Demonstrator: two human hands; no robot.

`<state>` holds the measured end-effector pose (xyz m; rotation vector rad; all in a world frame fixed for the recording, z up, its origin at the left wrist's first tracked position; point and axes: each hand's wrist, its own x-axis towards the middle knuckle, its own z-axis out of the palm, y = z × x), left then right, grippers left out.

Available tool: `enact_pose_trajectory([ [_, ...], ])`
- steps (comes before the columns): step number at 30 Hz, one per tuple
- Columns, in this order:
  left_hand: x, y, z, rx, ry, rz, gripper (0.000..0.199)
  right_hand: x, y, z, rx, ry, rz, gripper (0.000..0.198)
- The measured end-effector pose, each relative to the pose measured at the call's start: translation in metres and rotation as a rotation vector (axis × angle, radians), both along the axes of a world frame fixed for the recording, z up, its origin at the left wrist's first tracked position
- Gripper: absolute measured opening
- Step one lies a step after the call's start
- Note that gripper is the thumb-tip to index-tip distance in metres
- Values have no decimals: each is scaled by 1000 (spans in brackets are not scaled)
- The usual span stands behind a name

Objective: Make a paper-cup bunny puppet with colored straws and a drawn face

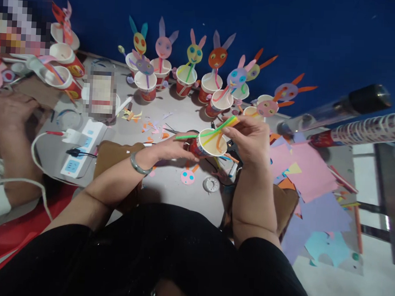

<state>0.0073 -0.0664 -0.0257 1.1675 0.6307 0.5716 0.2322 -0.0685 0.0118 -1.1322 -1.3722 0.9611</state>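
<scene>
The left hand (171, 150) is clamped around the red wall of a paper cup (207, 144), held tilted above the grey table (178, 187). The right hand (247, 139) pinches green and yellow straws (214, 130) lying across the cup's rim. Finished bunny cups (184, 79) line the blue wall (290, 29) behind; coloured paper sheets (302, 171) crowd the table's right edge.

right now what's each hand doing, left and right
Left hand: closed around the side of the paper cup.
Right hand: pinched on the green straw lying across the cup's rim.
</scene>
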Motion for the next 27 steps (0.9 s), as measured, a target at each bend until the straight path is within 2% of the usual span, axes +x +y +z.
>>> enact_pose_trajectory([
  [11,5,-2,0,-35,16,47,39,-2,-3,-1,113,-250,-155,31],
  [16,5,-3,-3,-13,119,33,48,-5,-7,3,131,-286,-158,32],
  [24,5,1,-9,-9,95,-7,61,-5,-3,1,83,-180,-120,36],
  [27,5,2,-8,-17,80,37,61,-4,1,0,18,-117,-73,43],
])
